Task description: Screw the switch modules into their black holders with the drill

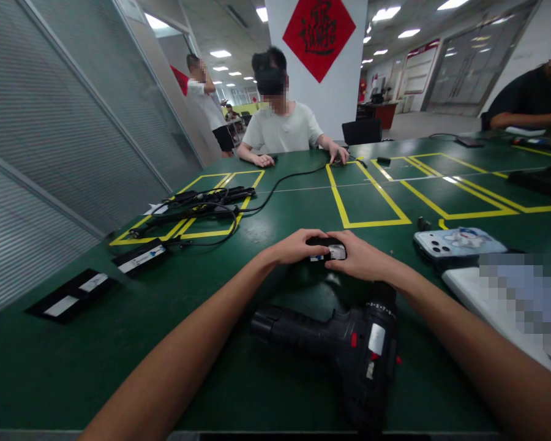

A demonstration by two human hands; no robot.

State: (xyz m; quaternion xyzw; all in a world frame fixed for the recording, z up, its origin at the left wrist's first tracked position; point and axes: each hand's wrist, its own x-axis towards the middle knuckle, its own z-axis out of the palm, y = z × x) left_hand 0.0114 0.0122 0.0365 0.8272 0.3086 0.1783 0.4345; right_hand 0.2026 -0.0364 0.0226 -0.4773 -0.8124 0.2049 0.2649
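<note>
Between both hands is a small black block with white labels [337, 252], held just above or on the green table; I cannot tell which. My left hand [298, 246] grips its left end, with the thumb across the front. My right hand [360, 256] closes round its right end, fingers over the top and thumb below. Much of the block is hidden by the fingers. Nearer to me, a black cordless drill [344, 343] lies on its side, its handle pointing left and its chuck end towards the right forearm.
A phone in a patterned case [459, 242] and a white device [468, 291] lie at right. Black cables and tools [193, 205] fill the left taped area, with black labelled pieces [71, 294] nearer. A person [282, 125] sits opposite, hands on the table [202, 367].
</note>
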